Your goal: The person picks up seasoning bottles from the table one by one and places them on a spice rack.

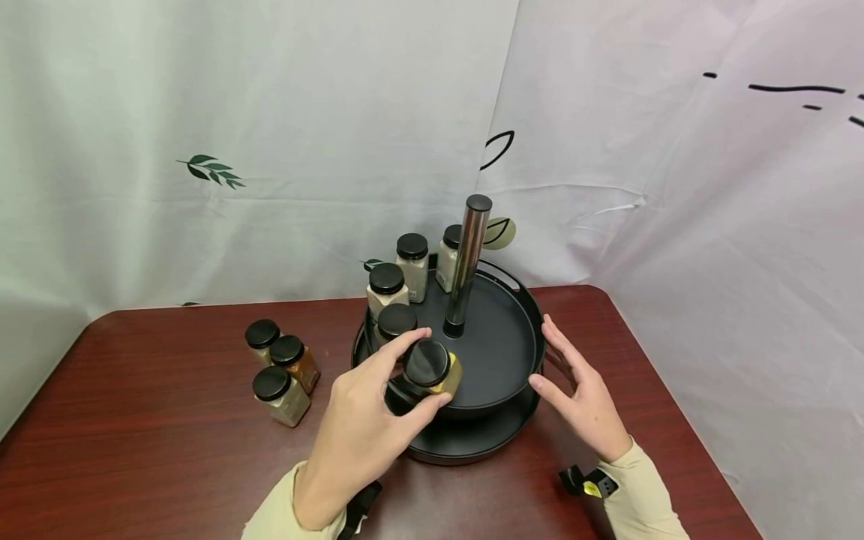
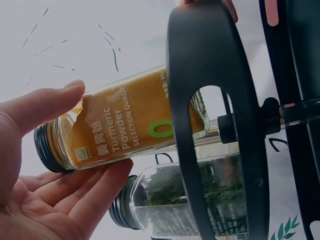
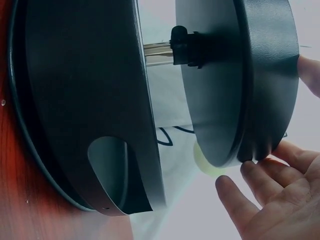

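Observation:
My left hand [image 1: 361, 424] grips a black-lidded jar [image 1: 450, 375] at the near left rim of the upper black tray [image 1: 502, 341]. In the left wrist view its label on the turmeric powder jar [image 2: 120, 122] reads "Turmeric Powder", and the thumb and fingers pinch it near the lid. A jar of green flakes [image 2: 172, 192] stands beside it, behind the tray's cut-out wall. My right hand [image 1: 583, 397] lies along the right side of the upper tray, fingers spread; in the right wrist view its fingertips touch the tray's outer wall.
Several black-lidded jars [image 1: 387, 289] line the upper tray's left and back. A metallic post [image 1: 468, 270] rises from its middle. The lower black tray [image 1: 466, 442] sits below on the reddish-brown table [image 1: 169, 442]. Three jars [image 1: 290, 405] stand on the left. A white curtain [image 1: 283, 90] hangs behind.

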The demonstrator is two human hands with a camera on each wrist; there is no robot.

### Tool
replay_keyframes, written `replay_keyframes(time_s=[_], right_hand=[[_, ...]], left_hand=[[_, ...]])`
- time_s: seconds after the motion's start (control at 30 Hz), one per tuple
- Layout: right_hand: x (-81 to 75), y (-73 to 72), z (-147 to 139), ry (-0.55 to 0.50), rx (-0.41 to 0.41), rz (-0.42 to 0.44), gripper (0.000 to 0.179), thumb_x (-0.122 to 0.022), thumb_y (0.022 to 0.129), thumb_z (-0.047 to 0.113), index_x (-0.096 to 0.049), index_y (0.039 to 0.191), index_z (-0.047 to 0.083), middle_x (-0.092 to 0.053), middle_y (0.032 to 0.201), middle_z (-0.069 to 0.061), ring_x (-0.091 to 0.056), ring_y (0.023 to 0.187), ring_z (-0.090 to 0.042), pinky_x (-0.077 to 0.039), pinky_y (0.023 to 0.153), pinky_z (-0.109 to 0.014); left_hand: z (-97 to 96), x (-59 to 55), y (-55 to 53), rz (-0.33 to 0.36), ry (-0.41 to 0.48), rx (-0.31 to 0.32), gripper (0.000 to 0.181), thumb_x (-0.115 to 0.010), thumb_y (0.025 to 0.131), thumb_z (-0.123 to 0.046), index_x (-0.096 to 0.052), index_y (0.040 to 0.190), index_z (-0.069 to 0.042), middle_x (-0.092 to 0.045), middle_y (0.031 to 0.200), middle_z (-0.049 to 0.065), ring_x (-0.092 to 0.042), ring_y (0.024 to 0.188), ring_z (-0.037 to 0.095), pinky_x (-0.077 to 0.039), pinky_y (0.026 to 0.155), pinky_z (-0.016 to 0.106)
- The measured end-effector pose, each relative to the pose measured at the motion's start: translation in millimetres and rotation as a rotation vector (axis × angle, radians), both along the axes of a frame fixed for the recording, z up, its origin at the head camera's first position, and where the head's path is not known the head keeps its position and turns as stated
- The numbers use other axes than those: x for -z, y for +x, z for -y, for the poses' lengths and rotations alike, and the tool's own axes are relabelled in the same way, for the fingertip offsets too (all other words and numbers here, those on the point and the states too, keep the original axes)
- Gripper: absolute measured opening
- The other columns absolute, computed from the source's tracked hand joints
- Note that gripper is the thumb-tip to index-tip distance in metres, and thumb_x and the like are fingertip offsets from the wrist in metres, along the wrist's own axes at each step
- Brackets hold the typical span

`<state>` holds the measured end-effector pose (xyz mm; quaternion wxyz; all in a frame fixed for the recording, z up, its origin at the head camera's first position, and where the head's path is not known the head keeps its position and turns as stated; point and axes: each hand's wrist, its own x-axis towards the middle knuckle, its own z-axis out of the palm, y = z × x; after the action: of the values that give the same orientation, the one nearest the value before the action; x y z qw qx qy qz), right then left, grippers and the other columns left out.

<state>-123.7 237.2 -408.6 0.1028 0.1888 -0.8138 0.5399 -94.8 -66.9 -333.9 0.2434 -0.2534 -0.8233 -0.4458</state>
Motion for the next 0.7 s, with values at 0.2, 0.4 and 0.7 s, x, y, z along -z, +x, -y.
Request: replay_keyframes(time_s=[0.2, 0.4, 0.7], right_hand=[[-0.4, 0.0, 0, -0.006, -0.004, 0.000, 0.074, -0.068, 0.093, -0.004, -0.034, 0.157, 0.008, -0.025, 0.165, 0.001, -0.039, 0.144, -0.024, -0.039, 0.109, -0.027], [-0.5, 0.0, 0, 0.001, 0.003, -0.001, 0.073, -0.068, 0.093, -0.003, -0.034, 0.157, 0.008, -0.025, 0.165, 0.002, -0.038, 0.144, -0.024, -0.039, 0.110, -0.026], [-0.5, 0.1, 1, 0.004, 0.008, -0.001, 0.073, -0.069, 0.093, -0.003, -0.034, 0.157, 0.008, -0.026, 0.165, 0.002, -0.039, 0.144, -0.023, -0.039, 0.109, -0.026]], left_hand=[[-6.1, 4.6, -2.3, -0.038, -0.035, -0.025, 0.073, -0.092, 0.074, -0.018, -0.058, 0.138, -0.013, -0.071, 0.116, 0.000, -0.069, 0.100, 0.009, -0.058, 0.082, 0.031], [-10.3, 8.2, -4.2, -0.056, -0.055, -0.033, 0.073, -0.093, 0.073, -0.019, -0.058, 0.136, -0.008, -0.071, 0.117, 0.006, -0.069, 0.105, 0.012, -0.058, 0.085, 0.031], [-14.9, 11.6, -4.3, -0.019, -0.097, -0.063, 0.074, -0.093, 0.073, -0.020, -0.058, 0.136, -0.006, -0.070, 0.119, 0.009, -0.069, 0.107, 0.015, -0.058, 0.085, 0.032]])
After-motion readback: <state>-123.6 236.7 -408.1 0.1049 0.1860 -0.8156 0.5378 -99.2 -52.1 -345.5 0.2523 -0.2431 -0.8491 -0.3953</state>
